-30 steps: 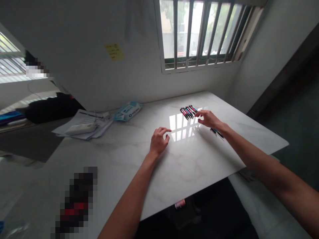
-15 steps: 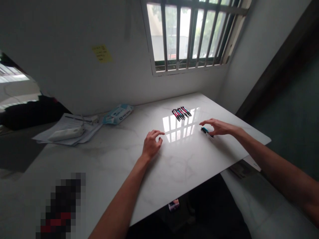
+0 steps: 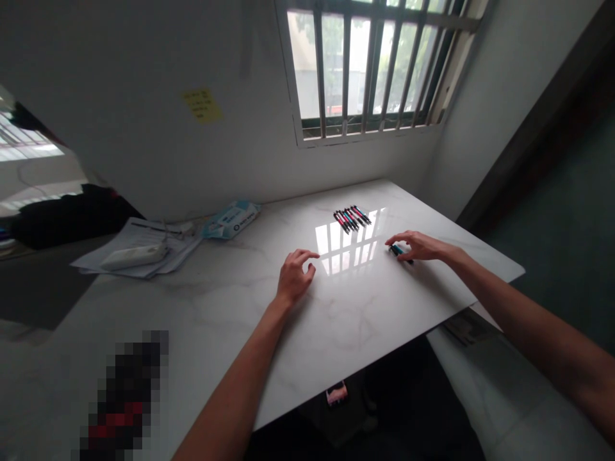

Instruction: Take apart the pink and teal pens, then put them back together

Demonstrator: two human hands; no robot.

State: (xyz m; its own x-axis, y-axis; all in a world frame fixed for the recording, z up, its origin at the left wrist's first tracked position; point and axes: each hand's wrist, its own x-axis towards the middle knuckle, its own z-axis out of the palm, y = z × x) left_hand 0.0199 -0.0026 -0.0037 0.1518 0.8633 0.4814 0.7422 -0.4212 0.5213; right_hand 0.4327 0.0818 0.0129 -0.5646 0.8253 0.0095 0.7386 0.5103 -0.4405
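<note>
My right hand [image 3: 419,245] is on the right part of the table, fingers bent over a small group of pens [image 3: 400,252]. At least one is teal and black; their number is hard to make out under the hand. The fingertips meet the pens' far end and the thumb is by the near end. My left hand [image 3: 294,276] rests on the tabletop near the middle, fingers loosely curved and thumb apart, with nothing in it. Beyond both hands, several pens [image 3: 352,219] with black, pink and teal barrels lie side by side in a slanted row.
The white marbled table [image 3: 336,333] runs along the wall under a barred window [image 3: 365,70]. A blue and white wipes packet [image 3: 233,219] lies at the back left, beside papers [image 3: 144,266] with a white device [image 3: 134,256] on top. A yellow note [image 3: 202,105] sticks to the wall.
My right hand's fingers have come down closer around the pens beneath them. The left hand keeps its pose, and the whole view has shifted slightly.
</note>
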